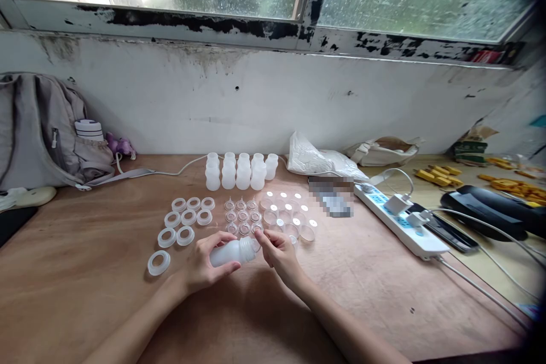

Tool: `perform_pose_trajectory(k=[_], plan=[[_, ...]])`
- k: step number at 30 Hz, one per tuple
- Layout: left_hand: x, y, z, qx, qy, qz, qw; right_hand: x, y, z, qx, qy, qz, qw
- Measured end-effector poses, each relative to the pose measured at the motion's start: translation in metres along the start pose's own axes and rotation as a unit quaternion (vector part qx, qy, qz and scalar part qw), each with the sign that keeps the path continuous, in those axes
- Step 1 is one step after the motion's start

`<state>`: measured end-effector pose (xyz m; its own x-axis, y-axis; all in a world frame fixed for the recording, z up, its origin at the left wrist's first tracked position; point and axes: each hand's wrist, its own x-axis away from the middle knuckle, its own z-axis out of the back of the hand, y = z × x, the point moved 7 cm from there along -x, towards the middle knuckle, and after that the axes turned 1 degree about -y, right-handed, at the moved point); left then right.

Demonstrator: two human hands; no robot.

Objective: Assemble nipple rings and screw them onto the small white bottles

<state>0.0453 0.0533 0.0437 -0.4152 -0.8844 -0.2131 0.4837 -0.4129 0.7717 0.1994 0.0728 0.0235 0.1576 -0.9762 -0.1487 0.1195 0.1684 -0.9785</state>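
Head camera: left hand (212, 257) wrapped round a frosted white bottle (231, 253), tipped on its side, threaded neck toward the right hand (277, 251). Right hand — fingertips pinched at the bottle mouth, on a small clear piece, partly hidden. Bottle is held above the desk (341, 296), near its front-middle.

Just beyond the hands: clear nipples (243, 216) in rows, white screw rings (172, 219) in a group to the left, one ring nearer the front. Clear round caps (288, 210) on the right, some with white discs on them. Frosted bottles (229, 174) stand upright in two rows farther back — beside a white plastic bag (304, 154). Power strip (400, 220) with plugs lies to the right; gray backpack (38, 125) at far left.
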Motion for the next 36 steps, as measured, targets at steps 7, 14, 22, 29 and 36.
perform_pose_trajectory(k=[7,14,22,29,36], plan=[[0.0,-0.002,0.006,0.011,0.01,0.015,1.0,0.001,-0.009,0.002,0.009,-0.026,0.01,1.0],[0.0,0.003,0.006,-0.026,-0.002,0.004,1.0,0.002,-0.015,0.005,0.13,0.011,0.094,0.987],[0.0,0.003,0.008,-0.022,-0.006,0.002,1.0,0.004,-0.017,-0.001,0.143,-0.035,0.101,0.984],[-0.001,-0.006,0.002,0.046,-0.042,0.023,0.998,0.003,-0.013,0.0,0.114,-0.019,0.091,0.989],[-0.001,-0.014,-0.022,0.242,-0.111,0.088,0.96,0.009,-0.024,-0.01,-0.037,-0.105,0.064,0.992]])
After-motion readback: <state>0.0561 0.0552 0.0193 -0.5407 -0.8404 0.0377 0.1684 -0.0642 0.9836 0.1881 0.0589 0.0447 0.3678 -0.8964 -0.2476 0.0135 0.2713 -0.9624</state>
